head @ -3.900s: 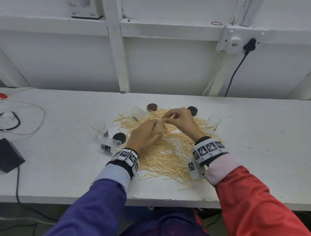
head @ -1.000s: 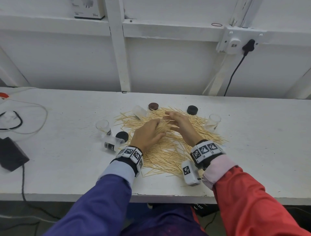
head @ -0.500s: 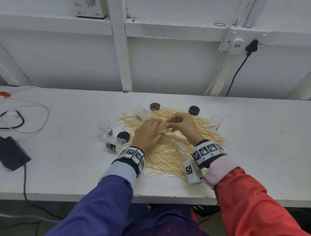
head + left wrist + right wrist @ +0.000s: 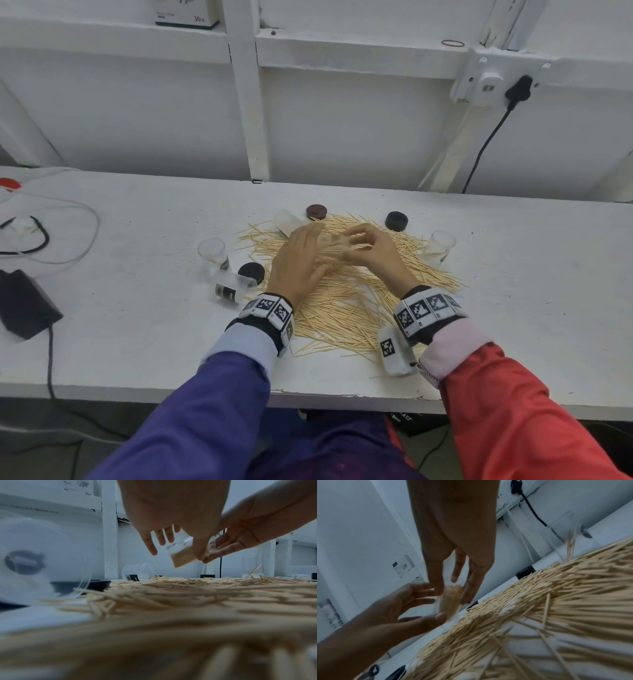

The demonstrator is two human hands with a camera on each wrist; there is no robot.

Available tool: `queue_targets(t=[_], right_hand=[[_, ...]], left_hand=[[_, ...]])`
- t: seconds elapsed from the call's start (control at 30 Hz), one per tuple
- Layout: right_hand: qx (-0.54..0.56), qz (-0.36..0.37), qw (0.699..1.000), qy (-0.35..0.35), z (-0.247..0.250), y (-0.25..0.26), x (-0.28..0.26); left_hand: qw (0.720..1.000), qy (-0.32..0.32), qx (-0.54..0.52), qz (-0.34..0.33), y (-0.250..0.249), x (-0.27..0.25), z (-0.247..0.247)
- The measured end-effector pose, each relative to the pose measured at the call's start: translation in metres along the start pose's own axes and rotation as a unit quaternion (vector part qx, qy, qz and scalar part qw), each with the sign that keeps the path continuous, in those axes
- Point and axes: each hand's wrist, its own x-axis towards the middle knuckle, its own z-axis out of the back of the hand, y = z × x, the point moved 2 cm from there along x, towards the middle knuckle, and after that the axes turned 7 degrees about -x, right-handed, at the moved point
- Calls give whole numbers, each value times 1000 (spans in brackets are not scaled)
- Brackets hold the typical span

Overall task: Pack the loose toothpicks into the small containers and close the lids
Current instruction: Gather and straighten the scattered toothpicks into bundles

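Note:
A heap of loose toothpicks [image 4: 342, 308] covers the middle of the white table [image 4: 531, 291]. Both hands hover above its far side. Between them is a small clear container [image 4: 330, 240] packed with toothpicks, tilted, also seen as container [image 4: 181, 555] and container [image 4: 449, 601]. My right hand [image 4: 359, 245] pinches it near the mouth, thumb and fingers on either side. My left hand [image 4: 308, 246] has its thumb at the base and its fingers spread straight behind.
Empty containers: one upright [image 4: 212, 251], one lying [image 4: 233, 287], one lying at the back [image 4: 286, 221]. Another upright container [image 4: 440, 246] holds a few picks. Lids: black [image 4: 251, 272], maroon [image 4: 316, 211], black [image 4: 396, 221]. A black adapter [image 4: 24, 305] and cables [image 4: 51, 240] lie left.
The left hand's fingers have straightened away from the container. The right hand's fingers have closed round the container's mouth end. Both hands stay above the heap.

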Motion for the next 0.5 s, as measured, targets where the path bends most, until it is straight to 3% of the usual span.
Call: queue_targets(t=[0.1, 0.5], right_hand=[[28, -25, 998, 42, -1, -2, -2], [31, -46, 997, 60, 1, -13, -5]], left_hand=[[1000, 10, 7, 2, 1, 1, 0], [998, 51, 3, -20, 3, 1, -4]])
